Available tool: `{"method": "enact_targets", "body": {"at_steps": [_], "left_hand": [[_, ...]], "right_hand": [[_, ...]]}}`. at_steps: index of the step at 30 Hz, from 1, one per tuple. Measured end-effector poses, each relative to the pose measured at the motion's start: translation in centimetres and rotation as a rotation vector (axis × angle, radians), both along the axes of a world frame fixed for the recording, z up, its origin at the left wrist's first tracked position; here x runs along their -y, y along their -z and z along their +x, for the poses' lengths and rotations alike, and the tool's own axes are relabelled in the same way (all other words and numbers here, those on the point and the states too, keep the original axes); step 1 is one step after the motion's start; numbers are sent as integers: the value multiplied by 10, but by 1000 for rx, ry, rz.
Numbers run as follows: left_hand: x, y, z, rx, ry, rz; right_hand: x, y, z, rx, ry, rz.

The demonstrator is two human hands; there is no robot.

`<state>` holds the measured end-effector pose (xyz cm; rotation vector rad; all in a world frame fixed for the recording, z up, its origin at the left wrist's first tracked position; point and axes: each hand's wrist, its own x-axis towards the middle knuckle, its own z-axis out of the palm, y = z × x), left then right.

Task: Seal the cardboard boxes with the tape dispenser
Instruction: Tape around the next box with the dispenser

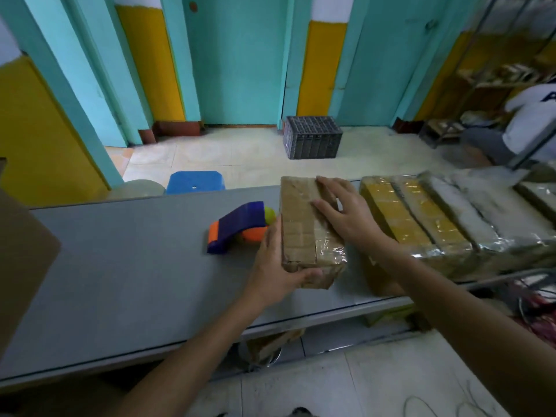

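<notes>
A long brown cardboard box (304, 227), wrapped in clear tape, lies on the grey table (126, 266). My left hand (275, 266) grips its near left corner, thumb across the near end. My right hand (346, 210) rests flat on the box's top right side with straight fingers. A blue and orange tape dispenser (237, 228) lies on the table just left of the box, with nothing holding it.
A row of taped boxes (427, 218) lies side by side right of the one I hold. Beyond the table are a blue stool (195, 182) and a dark plastic crate (313, 141). A person sits at the far right (529, 121). Cardboard (21, 260) stands at the left edge.
</notes>
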<state>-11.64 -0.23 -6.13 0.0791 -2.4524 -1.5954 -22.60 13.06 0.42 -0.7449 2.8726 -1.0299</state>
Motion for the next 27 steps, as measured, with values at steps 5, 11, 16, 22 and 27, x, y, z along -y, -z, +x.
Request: {"method": "enact_targets", "body": {"at_steps": [5,11,16,22,27], "left_hand": [[-54,27,-27,130,56,84],[-94,58,-49,196,-30,76],[-112,50,-63,190,-17,59],[-64,25,-36,306,-122,-111],[32,-43,9,51,-420,-193]], "right_hand": [[-53,23,-10,76,-22,159],[-68,51,-29,9,-51,608],[-63,40,-36,-139,-62,720],[-41,17,-44,-99,-194,444],[44,-28,-33,-139,-391,110]]}}
